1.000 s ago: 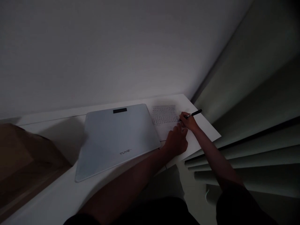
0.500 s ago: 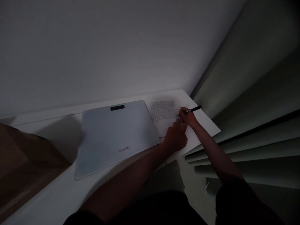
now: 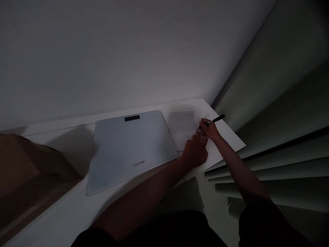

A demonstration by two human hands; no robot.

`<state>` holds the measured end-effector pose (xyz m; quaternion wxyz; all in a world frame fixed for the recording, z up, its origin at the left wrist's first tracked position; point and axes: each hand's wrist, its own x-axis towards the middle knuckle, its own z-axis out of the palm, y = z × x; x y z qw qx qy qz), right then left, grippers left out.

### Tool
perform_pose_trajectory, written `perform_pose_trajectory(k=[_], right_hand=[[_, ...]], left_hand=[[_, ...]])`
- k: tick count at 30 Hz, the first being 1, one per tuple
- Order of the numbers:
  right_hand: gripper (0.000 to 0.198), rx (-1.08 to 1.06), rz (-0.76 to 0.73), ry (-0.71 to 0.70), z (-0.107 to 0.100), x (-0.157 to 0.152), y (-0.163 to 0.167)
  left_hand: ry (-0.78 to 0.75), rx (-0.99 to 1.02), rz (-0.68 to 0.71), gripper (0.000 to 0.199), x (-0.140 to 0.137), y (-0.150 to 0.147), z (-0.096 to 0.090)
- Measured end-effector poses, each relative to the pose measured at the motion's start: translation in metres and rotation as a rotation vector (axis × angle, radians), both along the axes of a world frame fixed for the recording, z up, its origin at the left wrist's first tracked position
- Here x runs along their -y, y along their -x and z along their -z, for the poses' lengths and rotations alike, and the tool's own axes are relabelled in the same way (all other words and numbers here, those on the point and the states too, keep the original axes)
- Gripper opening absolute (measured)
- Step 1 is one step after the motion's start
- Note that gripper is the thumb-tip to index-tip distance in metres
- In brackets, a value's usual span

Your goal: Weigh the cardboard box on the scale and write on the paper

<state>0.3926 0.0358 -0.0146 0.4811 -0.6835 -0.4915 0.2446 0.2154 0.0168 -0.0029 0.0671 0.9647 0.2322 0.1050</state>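
My right hand (image 3: 208, 129) is closed around a black pen (image 3: 218, 118), whose tip meets the right side of a sheet of paper (image 3: 183, 139). Rows of small dark handwriting cover the sheet's upper part, while its lower part is blank. Just below the pen tip, my left hand (image 3: 195, 150) lies with curled fingers on the paper's right edge, hiding its lower right corner. A pale flat scale (image 3: 131, 147) with a dark display strip (image 3: 132, 118) lies left of the paper, close to its edge.
The white tabletop (image 3: 226, 144) is narrow and runs along a grey wall (image 3: 115, 58). Long greenish curtains (image 3: 277, 103) hang at the right, beside the table's end. At the left stands a brown cardboard box or bag (image 3: 33, 171). The light is dim.
The view has shifted slightly, so the table and scale appear a little further right. My right hand still holds the pen at the paper, with my left hand beside it.
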Motion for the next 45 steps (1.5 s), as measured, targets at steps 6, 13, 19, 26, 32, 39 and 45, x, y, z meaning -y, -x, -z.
perform_pose_trajectory(k=[6, 13, 19, 26, 32, 39, 45], right_hand=[[0.036, 0.33, 0.301, -0.233, -0.001, 0.002, -0.019], [0.032, 0.491, 0.077, -0.322, 0.006, -0.002, -0.031], [0.045, 0.613, -0.032, -0.262, 0.006, -0.001, -0.018], [0.031, 0.705, -0.065, 0.003, -0.01, -0.008, -0.005], [0.026, 0.827, -0.132, 0.233, -0.029, -0.031, 0.001], [0.032, 0.928, -0.146, 0.422, -0.04, -0.053, 0.013], [0.041, 0.999, -0.178, 0.479, -0.052, -0.05, 0.02]], left_hand=[[-0.044, 0.043, 0.002, 0.039, 0.001, -0.002, 0.008], [-0.07, 0.044, 0.003, 0.039, 0.003, -0.001, 0.005], [-0.177, 0.023, 0.101, 0.031, 0.009, 0.005, -0.003], [-0.21, 0.017, 0.231, 0.015, 0.043, 0.056, -0.014], [-0.063, -0.066, 0.168, 0.02, 0.083, 0.11, -0.011], [0.058, -0.06, 0.113, 0.022, 0.109, 0.152, 0.009], [0.113, -0.095, -0.094, 0.015, 0.115, 0.19, 0.023]])
